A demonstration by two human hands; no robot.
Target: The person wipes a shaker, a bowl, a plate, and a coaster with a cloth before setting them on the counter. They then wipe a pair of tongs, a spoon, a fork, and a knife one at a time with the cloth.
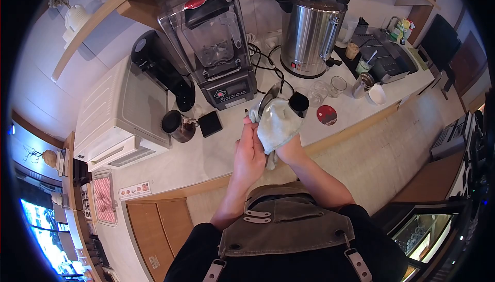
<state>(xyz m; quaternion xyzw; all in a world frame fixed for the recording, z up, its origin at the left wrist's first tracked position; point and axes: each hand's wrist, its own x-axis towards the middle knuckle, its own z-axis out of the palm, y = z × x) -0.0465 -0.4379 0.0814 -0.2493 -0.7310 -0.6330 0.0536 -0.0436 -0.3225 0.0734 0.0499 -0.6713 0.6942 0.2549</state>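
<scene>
A pale cloth (278, 124) is bunched over my right hand (290, 150), hiding most of its fingers, and the hand grips it. Beside it my left hand (249, 150) is closed at the edge of a shiny metal object (270, 96), which shows above the cloth; its full shape is hidden. A black piece (299, 102) lies against the cloth's right side; whether it joins the metal object I cannot tell. More cloth hangs below, between my wrists.
Behind my hands stand a blender (227, 88) and a steel urn (312, 39). Left are a black square (210, 124), a dark-lidded jar (179, 127) and a white appliance (121, 111). Right are a red coaster (327, 115), glasses (337, 86), a metal cup (363, 85) and a sink (384, 55).
</scene>
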